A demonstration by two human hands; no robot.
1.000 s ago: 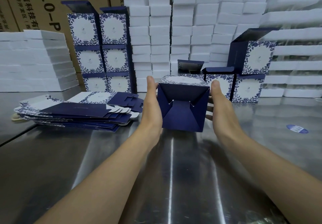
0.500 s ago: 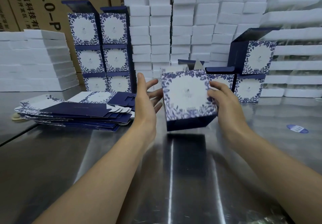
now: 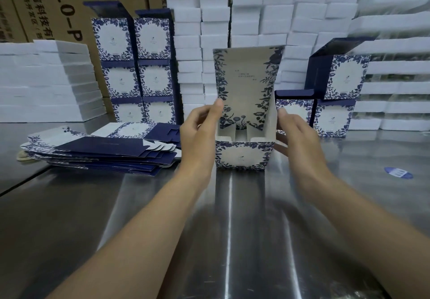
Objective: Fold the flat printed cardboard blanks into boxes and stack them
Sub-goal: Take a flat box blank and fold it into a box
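Centrally, box (image 3: 244, 154) upright on steel table (image 3: 116, 217); left hand (image 3: 200, 131) pinches wall, right hand (image 3: 295, 133) relaxed.

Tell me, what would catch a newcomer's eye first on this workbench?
Most striking is the blue-and-white floral box standing open at centre on the metal table, its lid flap upright, between the left hand and right hand. A pile of flat blanks lies to its left, and finished boxes are stacked behind, against a wall of white foam blocks.
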